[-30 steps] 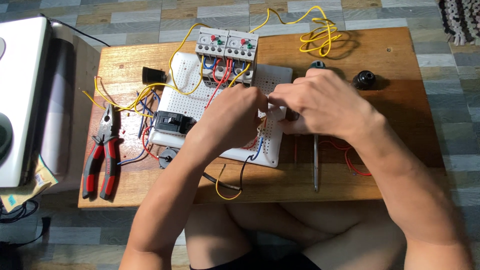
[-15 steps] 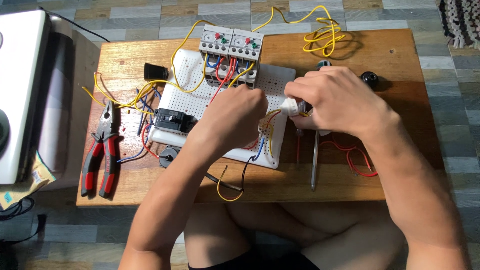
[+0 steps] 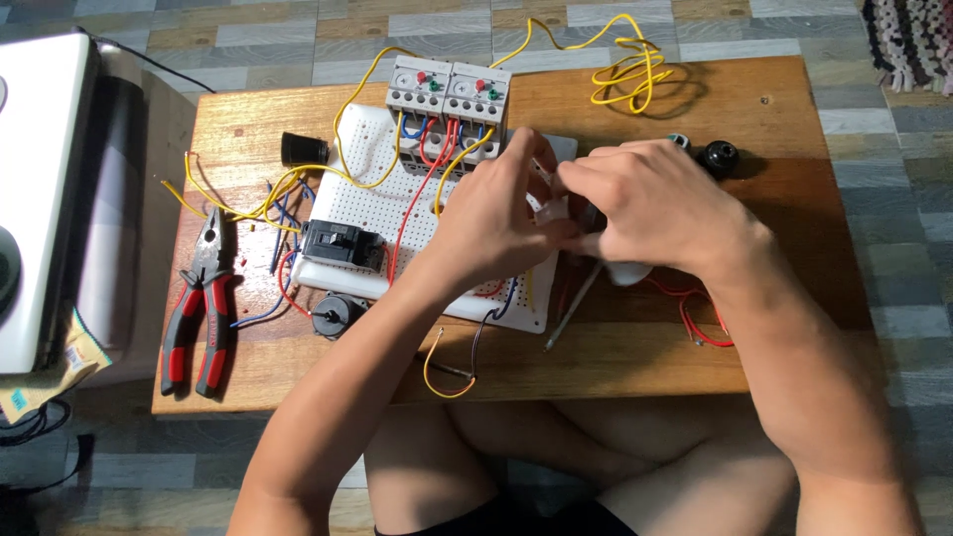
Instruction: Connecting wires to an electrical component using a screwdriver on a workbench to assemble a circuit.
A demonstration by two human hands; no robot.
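Here both hands pinch one small white part above the perforated board. The left hand and right hand grasp its edges; it looks light and brittle.

Both hands meet over the white perforated board: left hand and right hand pinch a small white part. Red-handled pliers lie at nine o'clock on the wooden surface.
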